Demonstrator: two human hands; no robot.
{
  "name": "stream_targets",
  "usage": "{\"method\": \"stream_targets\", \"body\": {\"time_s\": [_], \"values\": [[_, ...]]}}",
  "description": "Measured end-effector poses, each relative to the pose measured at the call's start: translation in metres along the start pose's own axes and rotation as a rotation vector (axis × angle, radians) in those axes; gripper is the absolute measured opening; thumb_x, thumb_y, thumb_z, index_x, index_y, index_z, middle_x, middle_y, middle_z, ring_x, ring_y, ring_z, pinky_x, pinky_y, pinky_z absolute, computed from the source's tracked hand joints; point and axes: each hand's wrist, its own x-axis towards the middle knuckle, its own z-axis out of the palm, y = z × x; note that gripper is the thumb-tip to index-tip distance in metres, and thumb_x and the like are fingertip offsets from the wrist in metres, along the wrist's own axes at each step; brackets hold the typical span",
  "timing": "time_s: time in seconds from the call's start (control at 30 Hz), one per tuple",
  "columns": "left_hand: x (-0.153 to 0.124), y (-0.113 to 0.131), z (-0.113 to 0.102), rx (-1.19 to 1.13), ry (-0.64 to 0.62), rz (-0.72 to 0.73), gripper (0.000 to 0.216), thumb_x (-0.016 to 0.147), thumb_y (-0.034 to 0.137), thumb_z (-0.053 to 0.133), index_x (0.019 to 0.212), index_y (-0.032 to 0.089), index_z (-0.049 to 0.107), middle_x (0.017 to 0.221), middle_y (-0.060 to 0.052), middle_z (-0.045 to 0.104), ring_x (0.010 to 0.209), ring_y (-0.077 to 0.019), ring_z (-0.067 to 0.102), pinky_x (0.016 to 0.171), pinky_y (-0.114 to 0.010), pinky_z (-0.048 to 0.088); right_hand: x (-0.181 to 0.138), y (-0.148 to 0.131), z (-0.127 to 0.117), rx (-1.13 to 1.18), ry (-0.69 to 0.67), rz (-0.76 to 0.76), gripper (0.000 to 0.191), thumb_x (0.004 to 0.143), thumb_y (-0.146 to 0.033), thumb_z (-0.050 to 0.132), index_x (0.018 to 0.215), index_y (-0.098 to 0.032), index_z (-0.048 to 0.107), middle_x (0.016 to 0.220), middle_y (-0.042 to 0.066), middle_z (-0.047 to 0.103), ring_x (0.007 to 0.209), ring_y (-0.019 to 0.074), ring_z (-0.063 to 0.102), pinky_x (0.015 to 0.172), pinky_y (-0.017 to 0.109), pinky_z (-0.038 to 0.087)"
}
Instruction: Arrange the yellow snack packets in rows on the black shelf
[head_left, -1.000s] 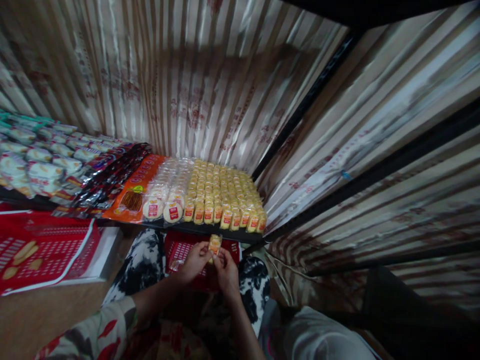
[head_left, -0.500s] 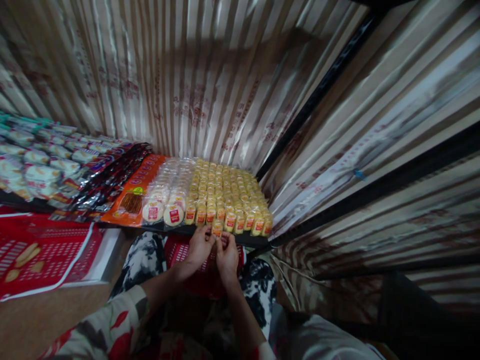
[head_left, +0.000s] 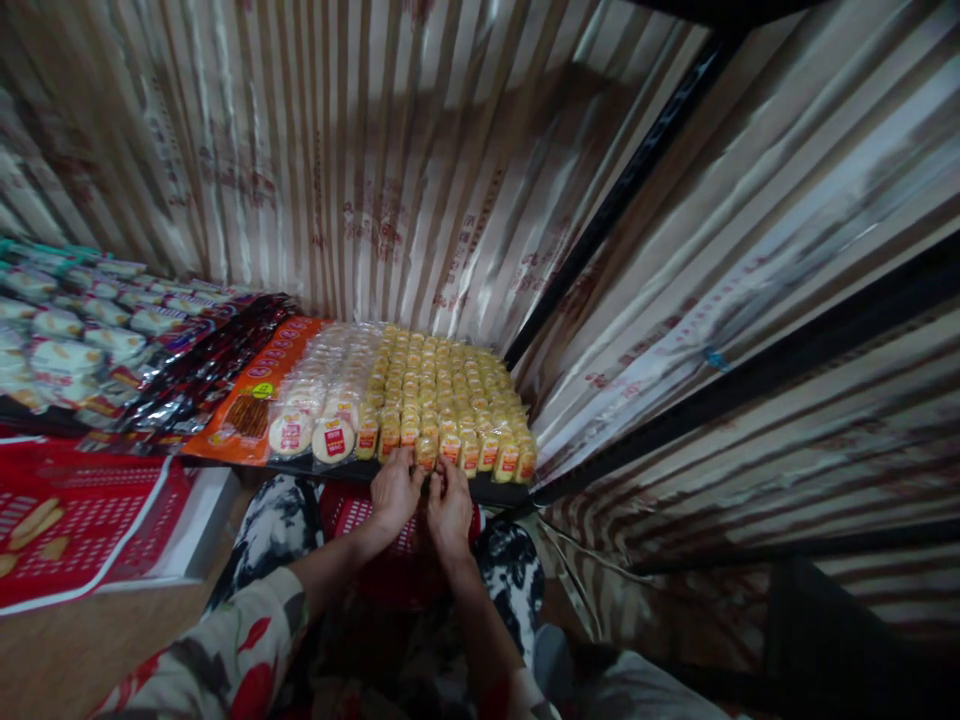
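Observation:
Rows of small yellow snack packets [head_left: 442, 385] with red labels fill the right end of a low black shelf [head_left: 499, 492]. At the front of one row stands a single yellow snack packet [head_left: 426, 453], between the fingertips of my two hands. My left hand [head_left: 396, 492] is closed at its left side, fingers bent at the shelf edge. On its other side my right hand [head_left: 450, 505] pinches in the same way. The undersides of the fingers are hidden. Just left of these rows lie round white packaged crackers [head_left: 334, 437] with red labels.
Further left on the shelf are an orange snack bag [head_left: 240, 420], dark shiny packs [head_left: 195, 370] and white packs [head_left: 71, 345]. A red basket [head_left: 367, 515] sits under the shelf between my knees. A red bag [head_left: 82, 520] lies at left. Black posts [head_left: 622, 210] and striped sheeting [head_left: 375, 150] enclose the shelf.
Both hands have moved the yellow packet forward from before the shelf edge into the front of its row. The view has shifted slightly.

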Motion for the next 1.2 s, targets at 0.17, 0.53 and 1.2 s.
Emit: {"method": "stream_targets", "body": {"time_s": [0.17, 0.53, 1.2], "values": [[0.000, -0.004, 0.009, -0.068, 0.076, 0.045, 0.030, 0.082, 0.016, 0.048, 0.112, 0.016, 0.044, 0.097, -0.006, 0.059, 0.087, -0.0157, 0.059, 0.076, -0.026, 0.045, -0.001, 0.013, 0.002, 0.010, 0.049, -0.046, 0.041, 0.085, -0.026, 0.033, 0.116, -0.012, 0.056, 0.112, 0.014, 0.059, 0.105, 0.0222, 0.053, 0.092, 0.036, 0.041], [0.004, 0.000, 0.018, 0.039, 0.089, 0.084, 0.007, 0.086, 0.017, 0.045, 0.092, 0.017, 0.049, 0.089, -0.002, 0.060, 0.076, -0.0137, 0.059, 0.066, -0.022, 0.042, -0.002, 0.031, 0.001, 0.066, 0.051, -0.117, 0.043, 0.086, -0.023, 0.031, 0.122, -0.012, 0.052, 0.111, 0.015, 0.057, 0.097, 0.0201, 0.056, 0.086, 0.035, 0.047], [0.003, -0.009, 0.036, 0.042, 0.165, 0.149, 0.015, 0.089, 0.020, 0.037, 0.084, 0.020, 0.051, 0.084, -0.002, 0.060, 0.075, -0.0140, 0.057, 0.066, -0.022, 0.040, -0.005, 0.036, 0.008, -0.024, 0.015, -0.203, 0.052, 0.085, -0.013, 0.029, 0.136, -0.019, 0.036, 0.106, 0.012, 0.053, 0.104, 0.0222, 0.048, 0.093, 0.040, 0.043]]}}
